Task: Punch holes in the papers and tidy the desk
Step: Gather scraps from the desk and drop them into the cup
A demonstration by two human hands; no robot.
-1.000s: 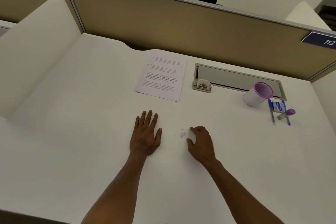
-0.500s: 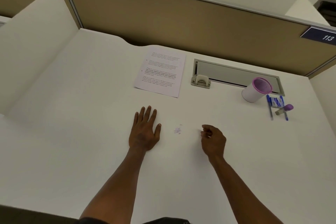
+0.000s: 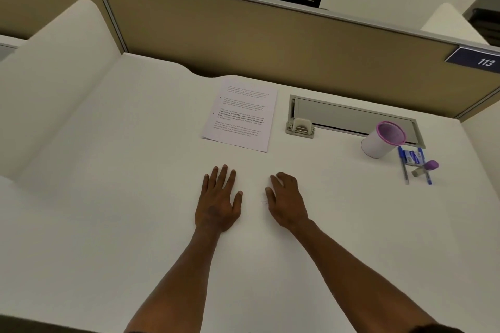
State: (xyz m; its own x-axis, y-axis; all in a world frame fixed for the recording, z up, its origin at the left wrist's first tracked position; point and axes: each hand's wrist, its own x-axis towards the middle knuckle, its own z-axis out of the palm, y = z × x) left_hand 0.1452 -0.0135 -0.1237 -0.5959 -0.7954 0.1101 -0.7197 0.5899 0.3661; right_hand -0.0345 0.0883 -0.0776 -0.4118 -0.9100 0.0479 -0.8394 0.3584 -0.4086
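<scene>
1. Head view looks down on my two hands near the middle of the white counter (image 3: pixel 108 197); my left hand (image 3: pixel 217 201) lies palm down with the fingers straight and spread, resting on the surface and holding nothing
2. My right hand (image 3: pixel 286 201) sits just beside it, palm down with the fingers bent and the fingertips on the counter; I cannot see anything gripped in it, though whatever may lie under the palm is hidden
3. Between the two thumbs there is only a faint speck on the counter, too small for me to say whether it is punch confetti
4. The printed papers (image 3: pixel 240 113) lie straight ahead of my left hand, well apart from it, long axis running away from me and tilted slightly; my left hand is the nearer one
5. The beige hole punch (image 3: pixel 300 127) stands just right of the papers, ahead of my right hand, against the near left corner of the cable tray (image 3: pixel 351 113); for that my right hand is nearer
6. Far to my right stand the pink-rimmed white cup (image 3: pixel 382 140), the blue pens (image 3: pixel 404 167) and a purple-capped glue stick (image 3: pixel 424 167) lying across them, loose beside the cup
7. My guess is that tidying those pens and the glue stick into the cup calls for a long reach with my right hand
</scene>
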